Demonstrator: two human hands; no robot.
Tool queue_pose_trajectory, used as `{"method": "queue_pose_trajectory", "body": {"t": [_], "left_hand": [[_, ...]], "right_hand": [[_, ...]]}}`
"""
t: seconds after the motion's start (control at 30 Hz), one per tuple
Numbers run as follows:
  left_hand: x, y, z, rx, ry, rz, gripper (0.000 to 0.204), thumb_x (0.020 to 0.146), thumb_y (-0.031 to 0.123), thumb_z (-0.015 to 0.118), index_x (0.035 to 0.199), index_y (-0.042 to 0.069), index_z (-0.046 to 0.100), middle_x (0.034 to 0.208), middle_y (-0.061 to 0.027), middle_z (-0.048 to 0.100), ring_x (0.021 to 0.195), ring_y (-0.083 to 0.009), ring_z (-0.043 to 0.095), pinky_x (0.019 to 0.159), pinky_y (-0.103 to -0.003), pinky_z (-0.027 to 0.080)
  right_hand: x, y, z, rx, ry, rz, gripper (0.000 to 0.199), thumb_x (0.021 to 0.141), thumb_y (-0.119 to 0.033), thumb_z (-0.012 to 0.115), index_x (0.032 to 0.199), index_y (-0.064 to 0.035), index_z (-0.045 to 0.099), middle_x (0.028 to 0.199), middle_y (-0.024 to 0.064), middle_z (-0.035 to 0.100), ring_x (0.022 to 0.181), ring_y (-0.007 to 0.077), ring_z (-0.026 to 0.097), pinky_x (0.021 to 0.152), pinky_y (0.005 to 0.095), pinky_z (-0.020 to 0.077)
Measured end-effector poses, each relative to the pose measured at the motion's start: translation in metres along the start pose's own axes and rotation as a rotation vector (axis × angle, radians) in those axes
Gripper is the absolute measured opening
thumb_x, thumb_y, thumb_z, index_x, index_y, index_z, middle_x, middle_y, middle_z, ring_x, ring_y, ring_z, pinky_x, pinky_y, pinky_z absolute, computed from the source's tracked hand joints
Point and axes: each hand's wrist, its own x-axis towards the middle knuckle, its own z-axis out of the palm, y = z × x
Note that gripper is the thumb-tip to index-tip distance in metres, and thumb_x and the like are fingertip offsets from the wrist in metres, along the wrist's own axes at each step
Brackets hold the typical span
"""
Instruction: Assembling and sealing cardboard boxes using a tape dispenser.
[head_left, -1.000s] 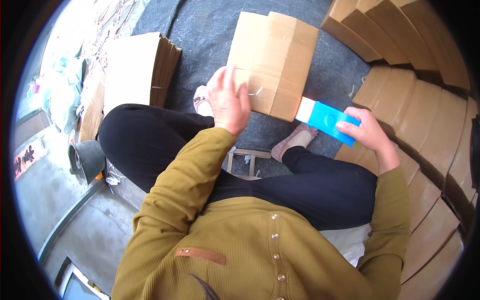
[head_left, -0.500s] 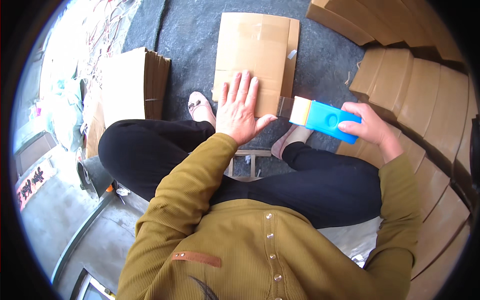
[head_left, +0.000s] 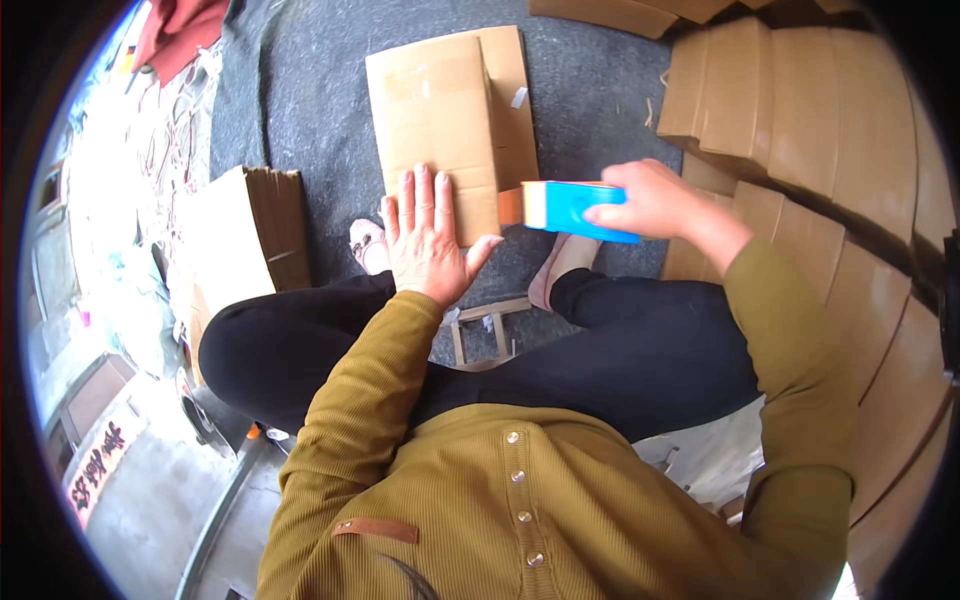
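Observation:
A brown cardboard box (head_left: 440,120) lies in front of me, its near end close to my feet. My left hand (head_left: 430,240) rests flat on its near part, fingers spread and thumb out toward the right corner. In my right hand (head_left: 650,200) is a blue tape dispenser (head_left: 585,210), gripped from the right side. A short strip of tape (head_left: 510,206) spans from the dispenser's mouth to the box's right edge. Beyond that edge, a lower cardboard piece (head_left: 515,120) sticks out, bearing a small white scrap (head_left: 519,97).
Large stacks of cardboard (head_left: 820,110) line the right side. Another stack of folded cardboard (head_left: 275,225) stands at the left, by my knee. A wooden frame (head_left: 490,325) sits between my legs on the dark floor covering (head_left: 320,110).
My right hand has brought the dispenser closer to the box edge and turned it nearly level. The tape strip is shorter. The whole view has shifted; my left hand stays flat on the box.

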Motion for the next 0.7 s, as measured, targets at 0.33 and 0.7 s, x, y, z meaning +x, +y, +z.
{"method": "queue_pose_trajectory", "body": {"t": [0.33, 0.7], "left_hand": [[0.002, 0.003, 0.001, 0.041, -0.035, 0.011, 0.103, 0.086, 0.069, 0.056, 0.154, -0.003, 0.028, 0.162, -0.0276, 0.019, 0.153, -0.0418, 0.010, 0.120, -0.060, 0.006], [0.001, 0.009, 0.006, 0.059, -0.024, 0.025, 0.096, 0.091, 0.063, 0.051, 0.154, -0.005, 0.026, 0.163, -0.0264, 0.018, 0.153, -0.0422, 0.010, 0.122, -0.058, 0.006]], "right_hand": [[0.005, -0.097, 0.004, -0.085, 0.095, 0.212, 0.042, 0.071, -0.039, 0.064, 0.088, -0.0029, 0.077, 0.093, 0.0220, 0.073, 0.092, 0.0373, 0.071, 0.082, 0.0438, 0.0554], [0.023, -0.062, 0.103, -0.247, 0.122, 0.198, 0.045, 0.079, -0.027, 0.068, 0.114, 0.0007, 0.068, 0.099, 0.0139, 0.075, 0.094, 0.0269, 0.073, 0.086, 0.0396, 0.0513]]}}
